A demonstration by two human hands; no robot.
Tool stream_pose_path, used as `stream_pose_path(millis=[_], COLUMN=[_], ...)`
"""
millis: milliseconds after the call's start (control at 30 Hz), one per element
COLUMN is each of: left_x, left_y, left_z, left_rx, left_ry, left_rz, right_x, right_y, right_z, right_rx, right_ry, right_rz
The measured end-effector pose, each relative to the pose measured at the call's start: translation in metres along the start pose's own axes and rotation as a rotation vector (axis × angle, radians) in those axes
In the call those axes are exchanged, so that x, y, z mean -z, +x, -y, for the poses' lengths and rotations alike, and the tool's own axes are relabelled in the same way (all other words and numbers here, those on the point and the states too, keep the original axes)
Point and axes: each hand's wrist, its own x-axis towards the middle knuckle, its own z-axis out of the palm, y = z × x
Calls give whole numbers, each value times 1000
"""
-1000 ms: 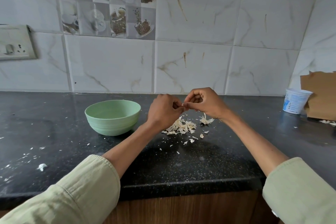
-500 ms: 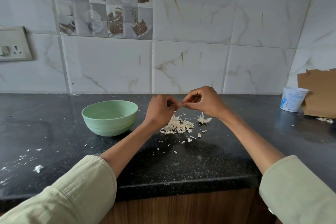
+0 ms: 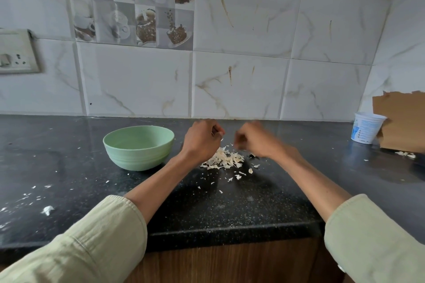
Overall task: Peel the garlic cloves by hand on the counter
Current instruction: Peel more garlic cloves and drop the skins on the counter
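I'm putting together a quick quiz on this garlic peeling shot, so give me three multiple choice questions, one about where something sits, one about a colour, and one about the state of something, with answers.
1. Where does the pile of garlic skins lie?
A. Inside the bowl
B. On the counter, below and between the hands
C. Beside the wall socket

2. What colour is the bowl?
A. Pale green
B. Red
C. Black

3. How do the two hands stand to each other?
A. Clasped together
B. Apart, with a gap between them
C. One resting flat in the bowl

Answers:
1 B: the skins are heaped on the dark counter right of the bowl.
2 A: the bowl's wall and inside are pale green.
3 B: the left hand and the blurred right hand show counter between them, both with curled fingers.
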Motion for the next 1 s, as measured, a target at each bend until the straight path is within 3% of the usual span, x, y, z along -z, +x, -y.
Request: stream_pose_path(millis=[67,133,300,500,700,900,1000], left_x=[0,0,2,6,14,14,15], left_y=[0,0,1,0,-1,-2,-3], left_z=[0,1,1,-6,-9,-9,-7], left_rx=[-6,-5,-18,-67,-14,76,101], left_ry=[3,-9,-190,-422,-618,-718,-737], left_rz=[0,-8,-40,-110,-38,-14,-3], right_x=[-6,-4,16,25,29,29,28], right_y=[-2,-2,-3,-4,-5,-5,-6], right_z=[-5,-6,18,19,19,24,25], right_rx=[-43,-32,-30,-27,-31,17,75], right_ry=[-1,110,733,994,1107,1037,873], right_rz=[119,58,-208,-158,-109,-50,-94])
